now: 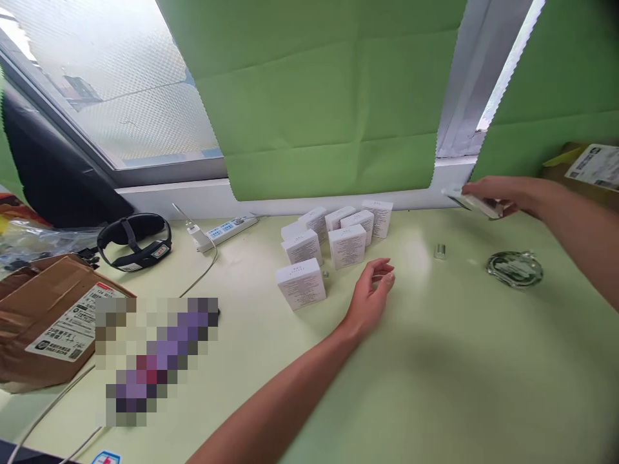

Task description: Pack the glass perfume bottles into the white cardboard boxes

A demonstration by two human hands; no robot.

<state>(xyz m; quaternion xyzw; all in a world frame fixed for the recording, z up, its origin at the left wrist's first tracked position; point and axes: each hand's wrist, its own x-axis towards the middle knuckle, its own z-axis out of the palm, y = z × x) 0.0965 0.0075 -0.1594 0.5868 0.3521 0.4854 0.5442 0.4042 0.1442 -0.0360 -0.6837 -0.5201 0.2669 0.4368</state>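
Observation:
My left hand (370, 295) rests low over the table with its fingers loosely curled and a gap to the thumb, nothing in it. Just beyond and to its left stand several small white boxes with printed text, among them a front box (302, 285) and a box (348, 246) close to my fingertips. At the right, raised near the wall, my right hand (507, 193) grips a flat white object (478, 205), blurred, its kind unclear. Below that hand lie a small shiny cylinder (440, 251) and a coiled clear cord or tube (515, 269).
To the left are a black headset with a strap (138, 241), a white power strip (227, 231) with a plug and cable, an opened cardboard box (53, 322) and a pixelated purple item (167, 354). Another carton (597, 171) stands far right. Green cloth (333, 96) hangs behind the table.

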